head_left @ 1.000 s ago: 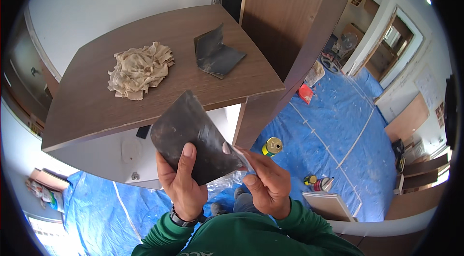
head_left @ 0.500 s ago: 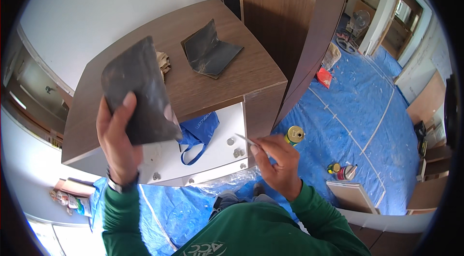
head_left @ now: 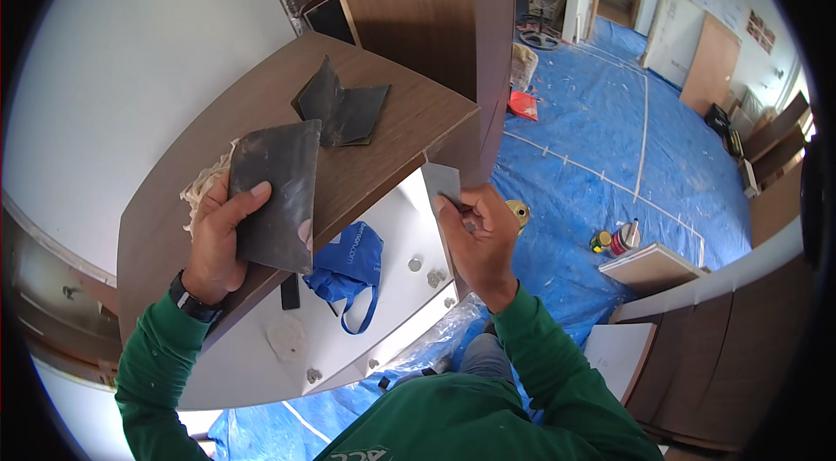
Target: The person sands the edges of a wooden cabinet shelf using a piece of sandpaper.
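Observation:
My left hand [head_left: 218,230] grips a dark grey, stiff-looking sheet [head_left: 277,200], thumb on its face, over the front edge of the brown wood-grain cabinet [head_left: 366,178]. A beige crumpled cloth [head_left: 209,187] lies just behind that hand on the cabinet top. Between thumb and fingers, my right hand [head_left: 481,239] pinches a small flat grey rectangular piece [head_left: 442,184] at the cabinet's right front corner. What the piece is made of is unclear. Beyond the dark sheet, a folded dark sheet [head_left: 350,113] rests on the cabinet top.
Inside the white open compartment lie a blue bag [head_left: 350,261] and a dark flat object [head_left: 291,292]. A tall brown cabinet [head_left: 409,8] stands behind. Blue plastic sheeting [head_left: 575,139] covers the floor, with a yellowish can [head_left: 519,214], smaller cans [head_left: 623,239] and boards [head_left: 651,266] on it.
The dark sheet has come down and tilted toward the cabinet's front edge. My right hand has moved up to the right corner, and the small piece now shows its flat face. The view has turned right.

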`<state>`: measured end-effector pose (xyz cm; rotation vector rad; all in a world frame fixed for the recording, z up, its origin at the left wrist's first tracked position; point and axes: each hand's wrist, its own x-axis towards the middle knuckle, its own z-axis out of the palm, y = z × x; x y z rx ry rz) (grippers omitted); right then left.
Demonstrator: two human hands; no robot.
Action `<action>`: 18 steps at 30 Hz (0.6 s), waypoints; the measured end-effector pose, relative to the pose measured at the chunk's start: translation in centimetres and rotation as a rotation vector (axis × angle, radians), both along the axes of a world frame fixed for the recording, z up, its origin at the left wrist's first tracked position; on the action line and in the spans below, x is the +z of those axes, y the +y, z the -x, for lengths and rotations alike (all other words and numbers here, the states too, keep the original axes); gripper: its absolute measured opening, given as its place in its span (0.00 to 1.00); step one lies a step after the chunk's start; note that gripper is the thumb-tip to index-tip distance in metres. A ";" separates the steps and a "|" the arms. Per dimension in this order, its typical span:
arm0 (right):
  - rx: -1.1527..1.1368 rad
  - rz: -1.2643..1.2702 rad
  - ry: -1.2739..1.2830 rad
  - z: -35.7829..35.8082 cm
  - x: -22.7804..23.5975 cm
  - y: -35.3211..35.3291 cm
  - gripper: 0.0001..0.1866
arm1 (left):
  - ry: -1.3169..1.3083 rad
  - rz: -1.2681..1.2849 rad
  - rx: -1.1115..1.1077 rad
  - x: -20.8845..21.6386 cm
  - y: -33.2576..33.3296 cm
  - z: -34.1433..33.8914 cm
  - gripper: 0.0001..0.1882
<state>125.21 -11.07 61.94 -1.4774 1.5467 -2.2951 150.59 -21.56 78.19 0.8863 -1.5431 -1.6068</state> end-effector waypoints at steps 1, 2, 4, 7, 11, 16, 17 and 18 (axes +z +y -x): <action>-0.027 -0.017 0.085 -0.2 0.4 0.4 0.07 | 0.012 -0.001 0.004 -0.1 0.1 -0.1 0.19; -0.055 -0.035 0.173 -0.3 0.8 0.8 0.06 | 0.013 -0.005 -0.002 0.0 0.2 0.0 0.17; 0.002 0.018 0.310 -0.8 1.1 1.6 0.07 | 0.015 -0.014 -0.009 0.2 0.5 0.2 0.15; 0.043 0.014 0.228 -2.0 1.4 3.1 0.07 | 0.054 0.012 -0.005 0.2 0.4 0.3 0.14; -0.080 -0.014 0.083 -2.3 1.4 4.0 0.11 | 0.063 0.019 -0.007 -0.3 0.2 0.1 0.14; -0.257 -0.029 0.152 -3.6 2.7 3.2 0.15 | 0.073 0.048 -0.014 -0.1 0.4 -0.5 0.18; -0.274 -0.022 0.170 -3.8 2.7 2.9 0.16 | 0.069 0.055 -0.020 -0.3 0.3 -0.5 0.18; -0.290 -0.015 0.189 -4.0 2.7 2.4 0.16 | 0.065 0.062 -0.024 -0.5 0.1 -0.5 0.18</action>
